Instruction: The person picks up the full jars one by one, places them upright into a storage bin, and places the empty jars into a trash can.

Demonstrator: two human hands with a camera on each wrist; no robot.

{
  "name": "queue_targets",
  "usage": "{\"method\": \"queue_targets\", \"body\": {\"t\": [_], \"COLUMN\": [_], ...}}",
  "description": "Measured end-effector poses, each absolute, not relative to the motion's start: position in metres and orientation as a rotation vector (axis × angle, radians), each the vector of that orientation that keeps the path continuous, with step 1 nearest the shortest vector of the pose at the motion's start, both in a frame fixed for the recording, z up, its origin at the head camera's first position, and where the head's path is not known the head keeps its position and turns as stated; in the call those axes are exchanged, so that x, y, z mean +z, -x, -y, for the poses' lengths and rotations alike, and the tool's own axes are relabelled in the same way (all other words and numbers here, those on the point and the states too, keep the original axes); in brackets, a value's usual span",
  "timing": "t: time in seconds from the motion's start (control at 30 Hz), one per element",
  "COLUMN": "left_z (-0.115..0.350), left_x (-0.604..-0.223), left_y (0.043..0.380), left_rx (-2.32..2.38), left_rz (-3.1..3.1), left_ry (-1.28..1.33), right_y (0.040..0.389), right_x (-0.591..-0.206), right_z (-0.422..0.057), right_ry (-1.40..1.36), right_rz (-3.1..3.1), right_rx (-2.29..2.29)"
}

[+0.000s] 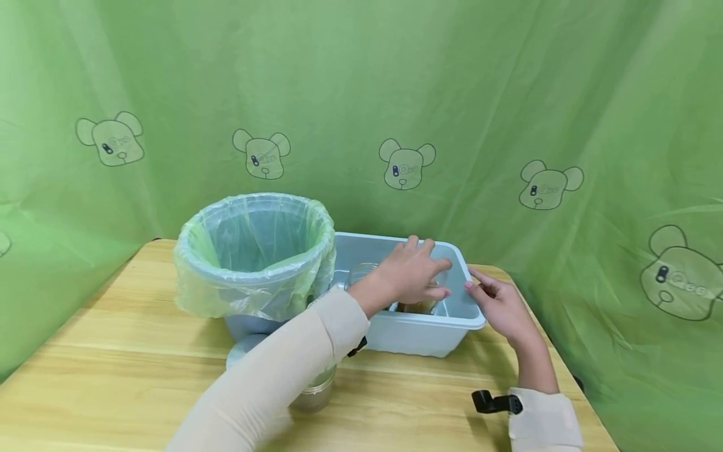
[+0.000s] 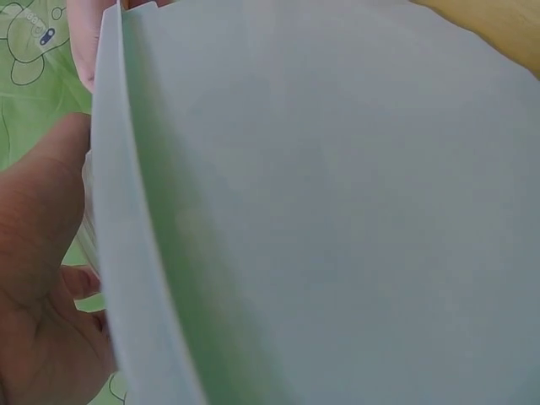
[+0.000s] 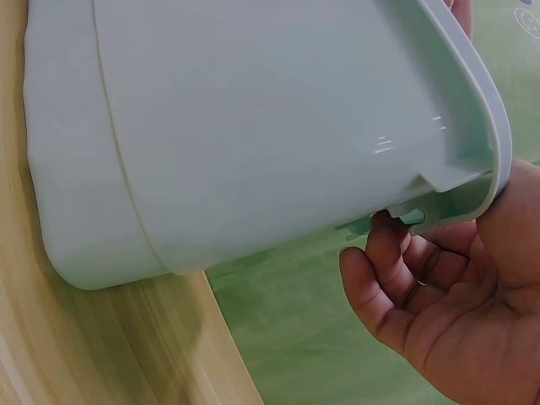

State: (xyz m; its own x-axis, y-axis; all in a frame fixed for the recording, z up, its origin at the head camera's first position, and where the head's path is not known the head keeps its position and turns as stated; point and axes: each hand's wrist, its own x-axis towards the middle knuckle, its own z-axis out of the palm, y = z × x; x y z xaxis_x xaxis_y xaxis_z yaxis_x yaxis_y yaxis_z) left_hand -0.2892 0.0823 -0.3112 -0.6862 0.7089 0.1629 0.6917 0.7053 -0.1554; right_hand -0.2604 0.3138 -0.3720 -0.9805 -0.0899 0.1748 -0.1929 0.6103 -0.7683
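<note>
A pale blue plastic tub (image 1: 395, 333) stands on the table, holding clear glass jars, one of them (image 1: 418, 306) with brown contents. My left hand (image 1: 409, 273) reaches into the tub above that jar, its fingers spread apart. The tub's wall blocks most of the left wrist view, so contact with the jar is unclear. At the tub's right end my right hand (image 1: 503, 307) grips the rim; in the right wrist view its fingers (image 3: 392, 261) curl under the handle. Another glass jar (image 1: 361, 273) shows inside, partly behind the left wrist.
Left of the tub stands a round bin (image 1: 254, 276) lined with a translucent green bag. In front of it, a jar (image 1: 316, 392) and a pale round thing (image 1: 240, 351) are partly hidden by my left sleeve. Green cloth (image 1: 339, 94) hangs behind the wooden table (image 1: 113, 351).
</note>
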Motion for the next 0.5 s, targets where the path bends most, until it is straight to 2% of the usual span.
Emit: {"method": "queue_targets", "body": {"t": [0.5], "left_z": [-0.075], "left_x": [-0.302], "left_y": [0.279], "left_rx": [0.161], "left_rz": [2.720], "left_ry": [1.104], "right_y": [0.260], "right_x": [-0.372], "right_z": [-0.313], "right_ry": [-0.249], "right_rz": [2.696], "right_rx": [1.307]}}
